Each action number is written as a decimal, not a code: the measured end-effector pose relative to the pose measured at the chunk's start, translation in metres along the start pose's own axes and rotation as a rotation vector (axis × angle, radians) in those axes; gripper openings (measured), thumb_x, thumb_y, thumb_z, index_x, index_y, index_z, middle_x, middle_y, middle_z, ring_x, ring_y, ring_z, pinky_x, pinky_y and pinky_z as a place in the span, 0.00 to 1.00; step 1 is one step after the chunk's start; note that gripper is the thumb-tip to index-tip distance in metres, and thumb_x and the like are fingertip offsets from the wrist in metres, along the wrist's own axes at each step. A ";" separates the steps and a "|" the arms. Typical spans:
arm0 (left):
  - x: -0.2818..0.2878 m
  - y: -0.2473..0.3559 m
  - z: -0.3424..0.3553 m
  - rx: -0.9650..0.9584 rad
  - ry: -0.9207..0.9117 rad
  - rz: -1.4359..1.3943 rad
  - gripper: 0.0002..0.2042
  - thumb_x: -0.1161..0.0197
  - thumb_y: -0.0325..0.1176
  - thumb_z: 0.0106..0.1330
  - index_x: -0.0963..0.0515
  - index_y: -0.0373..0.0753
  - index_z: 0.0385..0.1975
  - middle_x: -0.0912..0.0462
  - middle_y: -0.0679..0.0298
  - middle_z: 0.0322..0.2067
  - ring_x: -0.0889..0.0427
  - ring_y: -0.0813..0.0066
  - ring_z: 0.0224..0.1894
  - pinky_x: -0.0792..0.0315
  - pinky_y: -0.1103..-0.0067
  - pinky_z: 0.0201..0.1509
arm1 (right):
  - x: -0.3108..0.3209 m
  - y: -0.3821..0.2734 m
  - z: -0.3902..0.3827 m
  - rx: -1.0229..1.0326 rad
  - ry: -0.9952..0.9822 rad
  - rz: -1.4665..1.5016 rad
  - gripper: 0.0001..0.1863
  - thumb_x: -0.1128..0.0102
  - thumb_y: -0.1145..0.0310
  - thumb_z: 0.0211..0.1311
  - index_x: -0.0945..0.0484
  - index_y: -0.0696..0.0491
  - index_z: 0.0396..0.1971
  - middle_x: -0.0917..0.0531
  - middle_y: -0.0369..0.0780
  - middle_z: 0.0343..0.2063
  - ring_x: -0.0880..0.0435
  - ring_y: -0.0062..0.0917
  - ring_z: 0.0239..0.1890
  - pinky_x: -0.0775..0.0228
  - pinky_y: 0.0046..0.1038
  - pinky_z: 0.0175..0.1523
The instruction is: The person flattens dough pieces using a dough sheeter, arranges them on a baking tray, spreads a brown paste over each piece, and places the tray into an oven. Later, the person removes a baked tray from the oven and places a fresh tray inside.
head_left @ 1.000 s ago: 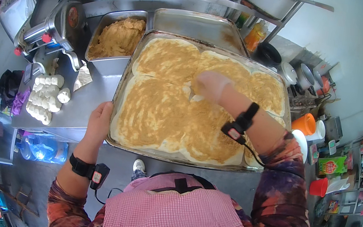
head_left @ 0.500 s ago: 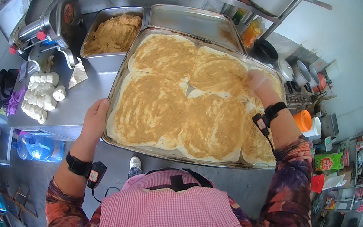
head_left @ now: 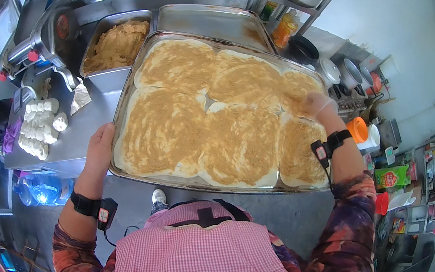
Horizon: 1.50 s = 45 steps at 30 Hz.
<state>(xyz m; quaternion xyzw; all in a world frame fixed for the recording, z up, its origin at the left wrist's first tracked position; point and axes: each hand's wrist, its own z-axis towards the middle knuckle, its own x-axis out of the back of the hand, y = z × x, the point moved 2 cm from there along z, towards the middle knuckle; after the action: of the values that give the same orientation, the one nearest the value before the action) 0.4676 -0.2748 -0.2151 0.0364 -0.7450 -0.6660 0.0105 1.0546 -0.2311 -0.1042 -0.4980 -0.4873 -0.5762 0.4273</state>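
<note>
A large metal baking tray (head_left: 176, 184) lies in front of me, holding several flat dough sheets (head_left: 165, 128) smeared with a tan-brown paste. At its left edge, my left hand (head_left: 99, 149) is closed on the rim, with the thumb up along the side and the fingers partly hidden. My right hand (head_left: 320, 107), which seems to wear a thin clear glove, is low over the dough sheets at the tray's right side. Motion smears its fingers, so their grip and anything in them cannot be made out.
Beyond the tray's left corner stands a deep metal pan of tan paste (head_left: 118, 45). A second tray (head_left: 212, 22) lies behind. White dough pieces (head_left: 39, 126) and a machine (head_left: 55, 36) are at left. Pots (head_left: 350, 74) and an orange bucket (head_left: 357, 130) stand at right.
My right hand has moved toward me and slightly right over the right-hand sheets. The whole view has shifted, so the tray appears farther left. My left hand stays at the tray's edge.
</note>
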 end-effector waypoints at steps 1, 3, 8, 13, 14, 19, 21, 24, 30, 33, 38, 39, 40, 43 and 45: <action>0.000 0.000 0.000 0.002 0.007 -0.001 0.19 0.50 0.41 0.74 0.25 0.29 0.48 0.19 0.64 0.39 0.24 0.82 0.40 0.30 0.83 0.46 | 0.003 0.012 -0.001 0.002 -0.042 -0.071 0.16 0.42 0.55 0.53 0.17 0.51 0.34 0.16 0.47 0.35 0.17 0.42 0.40 0.25 0.36 0.44; 0.000 0.002 -0.001 -0.002 0.008 0.008 0.19 0.50 0.41 0.74 0.25 0.29 0.48 0.19 0.64 0.39 0.24 0.82 0.40 0.30 0.84 0.46 | 0.017 0.026 -0.009 -0.099 0.037 -0.052 0.17 0.43 0.55 0.53 0.17 0.52 0.34 0.16 0.47 0.36 0.17 0.42 0.42 0.25 0.37 0.46; -0.005 0.011 -0.006 0.024 -0.011 -0.007 0.18 0.51 0.41 0.74 0.25 0.31 0.48 0.21 0.65 0.41 0.24 0.82 0.41 0.30 0.83 0.46 | 0.039 0.026 -0.015 -0.201 0.046 -0.027 0.17 0.44 0.56 0.54 0.17 0.52 0.36 0.16 0.48 0.38 0.17 0.42 0.44 0.25 0.38 0.48; -0.007 0.022 -0.011 -0.032 0.015 0.167 0.19 0.51 0.42 0.74 0.25 0.29 0.47 0.20 0.63 0.39 0.24 0.80 0.41 0.31 0.82 0.47 | 0.007 0.007 0.004 -0.079 -0.021 -0.063 0.18 0.45 0.56 0.54 0.17 0.53 0.37 0.17 0.48 0.40 0.17 0.41 0.45 0.26 0.38 0.48; -0.007 0.023 -0.012 -0.049 0.042 0.205 0.20 0.51 0.42 0.74 0.24 0.29 0.47 0.19 0.63 0.39 0.24 0.79 0.41 0.31 0.82 0.47 | 0.004 0.004 0.006 -0.044 -0.068 -0.072 0.18 0.45 0.56 0.54 0.17 0.53 0.37 0.17 0.48 0.40 0.17 0.41 0.45 0.26 0.38 0.49; -0.004 0.018 -0.009 -0.024 0.013 0.168 0.20 0.51 0.43 0.73 0.24 0.29 0.47 0.19 0.62 0.39 0.24 0.79 0.42 0.31 0.81 0.48 | 0.037 -0.023 -0.018 -0.040 -0.208 -0.045 0.13 0.41 0.61 0.54 0.18 0.53 0.34 0.15 0.44 0.34 0.15 0.33 0.38 0.24 0.29 0.43; -0.003 0.014 -0.007 -0.007 0.011 0.139 0.20 0.51 0.43 0.73 0.24 0.29 0.47 0.19 0.62 0.39 0.24 0.79 0.42 0.31 0.81 0.48 | 0.053 -0.053 -0.046 0.115 -0.357 0.552 0.12 0.39 0.60 0.53 0.18 0.51 0.33 0.15 0.42 0.32 0.16 0.31 0.36 0.25 0.28 0.42; -0.002 0.011 -0.005 0.012 0.026 0.114 0.20 0.51 0.43 0.73 0.24 0.29 0.47 0.19 0.62 0.39 0.24 0.79 0.42 0.31 0.81 0.48 | 0.043 -0.109 -0.081 0.210 -0.485 0.819 0.08 0.36 0.63 0.49 0.18 0.48 0.30 0.15 0.39 0.32 0.16 0.31 0.34 0.26 0.31 0.39; -0.006 0.015 -0.007 0.000 0.019 0.091 0.20 0.50 0.43 0.73 0.25 0.28 0.48 0.19 0.63 0.40 0.24 0.79 0.42 0.31 0.81 0.47 | 0.027 -0.142 -0.104 0.680 -0.543 0.181 0.06 0.35 0.69 0.47 0.20 0.49 0.28 0.20 0.37 0.27 0.18 0.28 0.31 0.29 0.29 0.34; -0.008 0.017 -0.009 0.003 0.008 0.060 0.20 0.50 0.43 0.73 0.25 0.28 0.48 0.19 0.63 0.40 0.24 0.79 0.42 0.31 0.81 0.47 | 0.028 -0.158 -0.114 0.765 -0.648 0.238 0.03 0.38 0.72 0.48 0.21 0.50 0.25 0.21 0.38 0.26 0.19 0.31 0.33 0.29 0.30 0.36; -0.008 0.017 -0.008 -0.026 0.013 0.077 0.20 0.49 0.42 0.73 0.24 0.29 0.47 0.19 0.63 0.39 0.24 0.80 0.41 0.31 0.81 0.47 | 0.021 -0.231 -0.100 1.066 -0.308 0.285 0.03 0.40 0.74 0.49 0.21 0.49 0.23 0.21 0.37 0.27 0.19 0.32 0.33 0.29 0.29 0.35; -0.008 0.016 -0.007 -0.031 0.029 0.101 0.19 0.49 0.42 0.73 0.23 0.29 0.47 0.19 0.63 0.39 0.24 0.80 0.41 0.30 0.81 0.47 | 0.024 -0.235 -0.083 0.893 -0.306 0.368 0.03 0.40 0.74 0.49 0.21 0.49 0.24 0.21 0.38 0.27 0.19 0.32 0.33 0.28 0.30 0.36; -0.007 0.016 -0.007 -0.019 0.028 0.122 0.19 0.49 0.42 0.73 0.24 0.29 0.47 0.19 0.63 0.39 0.24 0.80 0.41 0.31 0.81 0.47 | 0.025 -0.239 -0.068 0.701 -0.365 0.401 0.03 0.41 0.74 0.49 0.21 0.49 0.24 0.21 0.38 0.27 0.19 0.33 0.33 0.28 0.30 0.36; -0.008 0.013 -0.005 -0.023 0.040 0.137 0.19 0.49 0.42 0.73 0.24 0.30 0.48 0.19 0.64 0.40 0.24 0.81 0.41 0.30 0.82 0.47 | 0.023 -0.267 -0.064 0.828 -0.265 0.470 0.03 0.42 0.72 0.50 0.21 0.48 0.26 0.20 0.39 0.28 0.19 0.34 0.35 0.26 0.31 0.38; -0.009 0.012 -0.006 -0.014 0.041 0.072 0.19 0.48 0.42 0.72 0.23 0.29 0.46 0.19 0.63 0.37 0.24 0.81 0.39 0.30 0.82 0.46 | 0.017 -0.294 -0.082 1.112 -0.231 0.498 0.05 0.42 0.69 0.50 0.19 0.48 0.27 0.19 0.40 0.28 0.18 0.36 0.35 0.25 0.34 0.38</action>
<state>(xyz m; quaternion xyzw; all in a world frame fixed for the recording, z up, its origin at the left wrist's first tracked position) 0.4767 -0.2790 -0.2024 0.0231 -0.7408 -0.6694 0.0498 0.7518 -0.2653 -0.1298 -0.3586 -0.6267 -0.0614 0.6891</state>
